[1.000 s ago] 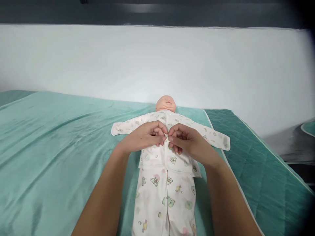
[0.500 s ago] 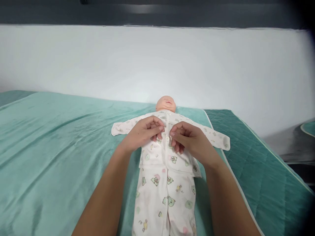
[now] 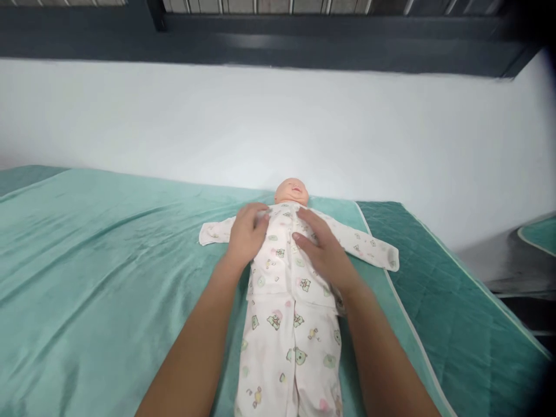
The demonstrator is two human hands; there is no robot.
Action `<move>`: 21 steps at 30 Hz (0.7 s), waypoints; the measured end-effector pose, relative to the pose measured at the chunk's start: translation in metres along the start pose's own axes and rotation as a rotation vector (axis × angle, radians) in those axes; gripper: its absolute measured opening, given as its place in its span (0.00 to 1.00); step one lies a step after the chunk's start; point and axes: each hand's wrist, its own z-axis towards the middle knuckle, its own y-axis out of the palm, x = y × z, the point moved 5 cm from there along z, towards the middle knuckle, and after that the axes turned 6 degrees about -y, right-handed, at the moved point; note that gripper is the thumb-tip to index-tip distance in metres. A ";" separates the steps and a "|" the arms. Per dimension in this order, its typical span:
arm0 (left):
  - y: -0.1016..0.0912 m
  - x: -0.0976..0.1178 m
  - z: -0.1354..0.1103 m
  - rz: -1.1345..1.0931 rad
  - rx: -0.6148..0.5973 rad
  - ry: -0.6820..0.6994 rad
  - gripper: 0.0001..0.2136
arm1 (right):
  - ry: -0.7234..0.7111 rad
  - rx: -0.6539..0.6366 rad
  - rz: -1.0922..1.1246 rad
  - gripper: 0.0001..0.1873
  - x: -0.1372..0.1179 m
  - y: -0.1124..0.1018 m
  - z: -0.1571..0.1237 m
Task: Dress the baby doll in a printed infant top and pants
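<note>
A baby doll (image 3: 292, 191) lies on its back with its head at the far end. It wears a white button-front top (image 3: 278, 266) printed with small green bears, its sleeves spread to both sides, and matching trousers (image 3: 269, 353). My left hand (image 3: 249, 231) rests along the top's left side near the shoulder, fingers apart and slightly blurred. On the other side of the chest, my right hand (image 3: 324, 246) is spread over the fabric, thumb pointing at the button line. Neither hand grips anything. Some of the chest is hidden under my hands.
A light green blanket (image 3: 108, 260) with soft folds lies beneath the doll. To the right shows a darker green quilted mattress cover (image 3: 438, 289). Behind stands a white wall (image 3: 217, 121), with a dark metal frame (image 3: 269, 43) above.
Both hands have come out of a pinch near the buttons and opened. My left hand has shifted left, and my right fingers have stretched toward the upper chest. The view has tilted up slightly.
</note>
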 end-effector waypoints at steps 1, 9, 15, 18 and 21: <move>0.004 0.000 -0.003 0.032 -0.049 0.050 0.11 | 0.004 -0.038 -0.007 0.26 0.003 0.003 -0.001; -0.029 -0.044 -0.044 0.578 -0.096 0.091 0.23 | 0.034 -0.057 -0.056 0.25 0.009 -0.002 -0.045; -0.089 -0.098 -0.050 0.776 -0.027 -0.298 0.27 | 0.032 0.101 -0.655 0.28 0.067 -0.075 -0.093; -0.091 -0.104 -0.048 0.787 -0.031 -0.319 0.26 | 0.306 0.115 -0.891 0.30 0.096 -0.109 -0.116; -0.085 -0.104 -0.049 0.782 -0.030 -0.284 0.26 | 0.515 0.048 -0.912 0.29 0.106 -0.117 -0.128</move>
